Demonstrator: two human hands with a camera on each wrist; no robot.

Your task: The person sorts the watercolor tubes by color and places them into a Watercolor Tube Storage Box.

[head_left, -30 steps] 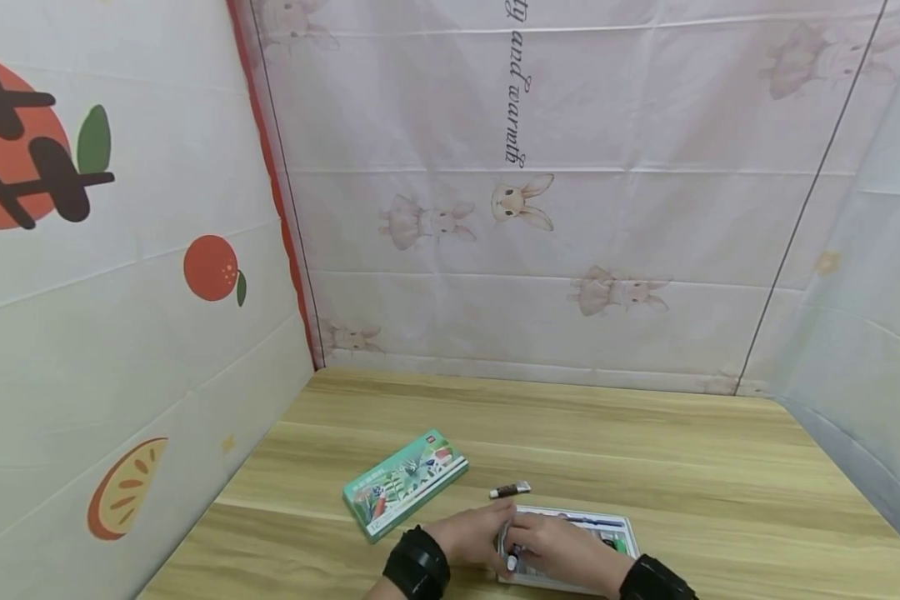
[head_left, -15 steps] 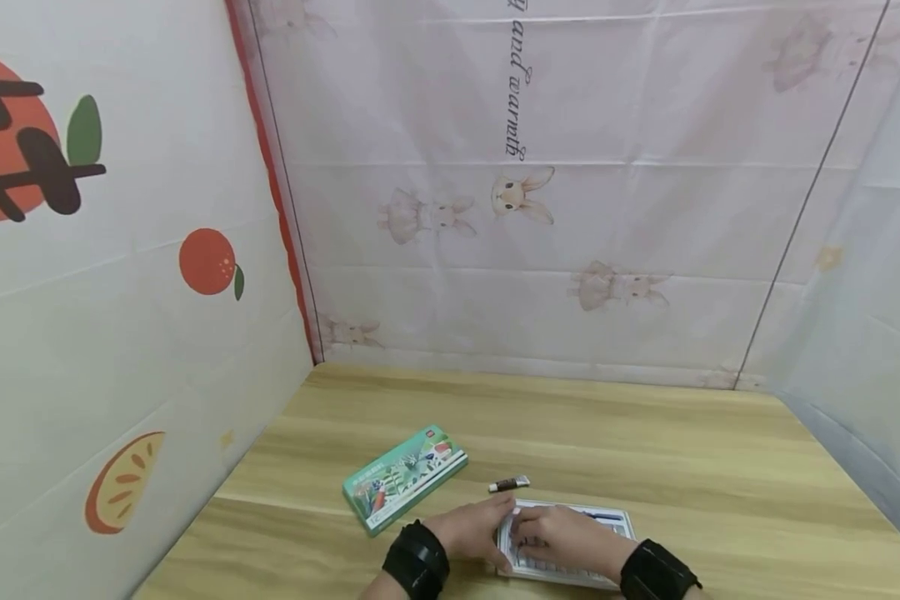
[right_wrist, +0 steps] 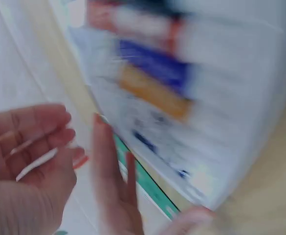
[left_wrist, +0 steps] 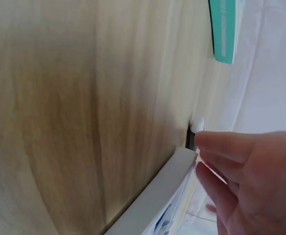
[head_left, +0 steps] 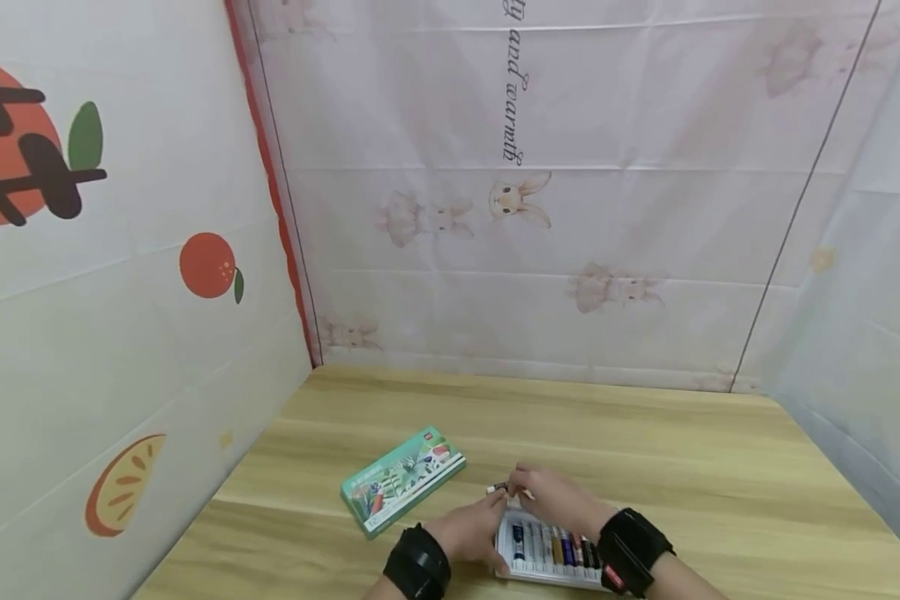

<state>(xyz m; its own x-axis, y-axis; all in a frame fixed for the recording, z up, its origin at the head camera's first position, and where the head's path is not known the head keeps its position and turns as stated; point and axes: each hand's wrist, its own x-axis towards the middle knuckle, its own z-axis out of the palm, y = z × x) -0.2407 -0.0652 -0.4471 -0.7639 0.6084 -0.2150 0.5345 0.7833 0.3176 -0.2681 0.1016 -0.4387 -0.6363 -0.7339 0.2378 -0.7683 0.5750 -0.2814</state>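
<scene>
"Where's the loose dark paint tube?"

"On the wood-grain table, just beyond the far left corner of the white paint tray. The right hand hides its other end, fingers bent; I can't tell whether they pinch it."

"And the left hand?"

"Spread wide along the tray's left edge, fingers fairly straight."

"Anything else around?"

"Paint tubes rowed inside; a black wrist strap blocks the tray's right end. A teal box lies toward the table's left edge."
</scene>
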